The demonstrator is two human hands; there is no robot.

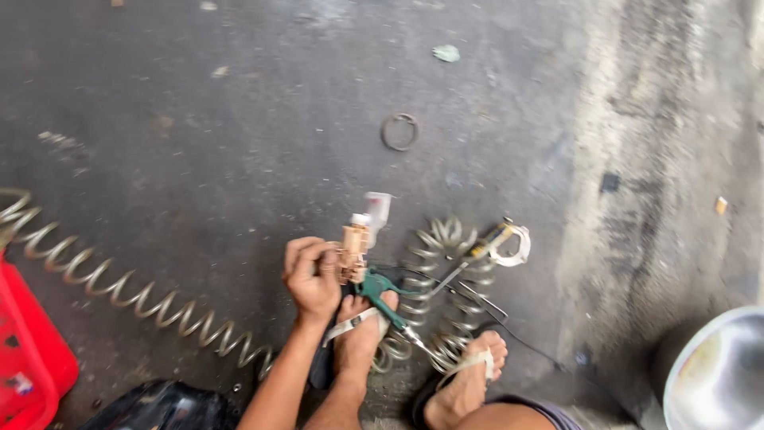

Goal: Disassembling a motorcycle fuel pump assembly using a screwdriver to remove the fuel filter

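My left hand (312, 279) grips a small tan plastic part (352, 248) with a white cylinder (377, 209) sticking up from its top. It holds the part low over the dark concrete floor (239, 119), just above my left foot (360, 338). A green air blow gun (376, 287) lies right under the part, against my toes. Its thin metal nozzle (415, 338) points down to the right. My right hand is out of sight.
A coiled air hose runs from the left (119, 288) and bunches up between my feet (446, 263). A yellow-handled tool with a white ring (503, 240) lies on it. My right foot (471, 374), a metal ring (399, 131), a red crate (28, 350) and a steel bowl (716, 374) are nearby.
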